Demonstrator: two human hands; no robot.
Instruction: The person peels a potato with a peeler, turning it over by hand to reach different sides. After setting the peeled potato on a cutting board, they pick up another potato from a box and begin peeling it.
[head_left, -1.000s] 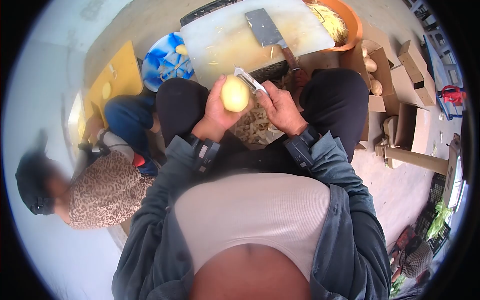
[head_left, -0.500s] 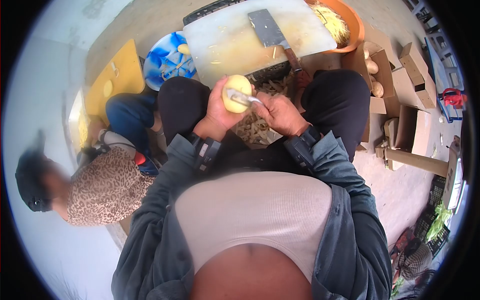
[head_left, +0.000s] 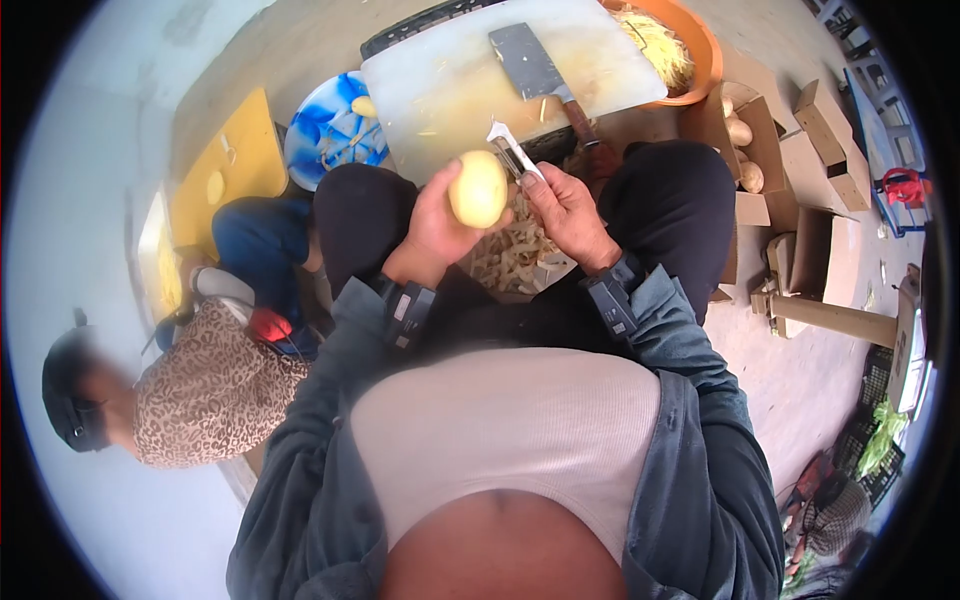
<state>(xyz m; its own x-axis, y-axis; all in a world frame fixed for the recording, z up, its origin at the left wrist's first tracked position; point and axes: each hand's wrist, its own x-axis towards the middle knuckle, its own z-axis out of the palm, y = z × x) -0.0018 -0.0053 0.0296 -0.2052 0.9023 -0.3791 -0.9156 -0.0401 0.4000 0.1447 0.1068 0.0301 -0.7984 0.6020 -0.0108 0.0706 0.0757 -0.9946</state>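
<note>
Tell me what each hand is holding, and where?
The left hand cups a peeled potato from its side; the right hand grips a peeler by its handle.

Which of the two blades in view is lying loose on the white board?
The cleaver, flat on the cutting board with nobody touching it. The other, the peeler, is gripped in the right hand beside the potato.

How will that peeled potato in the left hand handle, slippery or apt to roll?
The potato looks fully peeled and glossy, so probably slick; the left hand cups it from below. Its rounded shape would likely roll if set down. It appears solid, not fragile.
</note>
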